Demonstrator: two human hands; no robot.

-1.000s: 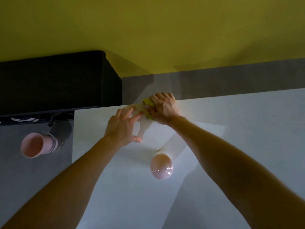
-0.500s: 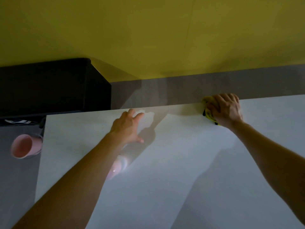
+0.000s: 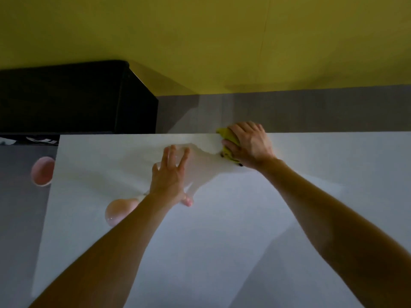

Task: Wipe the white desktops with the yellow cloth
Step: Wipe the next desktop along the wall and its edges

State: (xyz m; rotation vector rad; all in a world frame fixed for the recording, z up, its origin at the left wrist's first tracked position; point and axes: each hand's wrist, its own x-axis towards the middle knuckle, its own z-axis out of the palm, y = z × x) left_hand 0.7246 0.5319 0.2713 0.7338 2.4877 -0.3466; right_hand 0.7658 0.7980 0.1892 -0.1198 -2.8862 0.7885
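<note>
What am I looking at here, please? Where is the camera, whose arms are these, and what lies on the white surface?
There is no machine here: these are a person's two bare arms. The picture comes from a camera worn on the person's head, looking forward and down. The left hand lies with straight, spread fingers on the white desktop. The right hand grips a yellow cloth at the desktop's far edge, for wiping. Also on the desktop is a pink rounded object, partly hidden by the left forearm; I cannot tell what it is. Past the desktop's left edge a pink cup shows; behind are a black box and a yellow wall.
</note>
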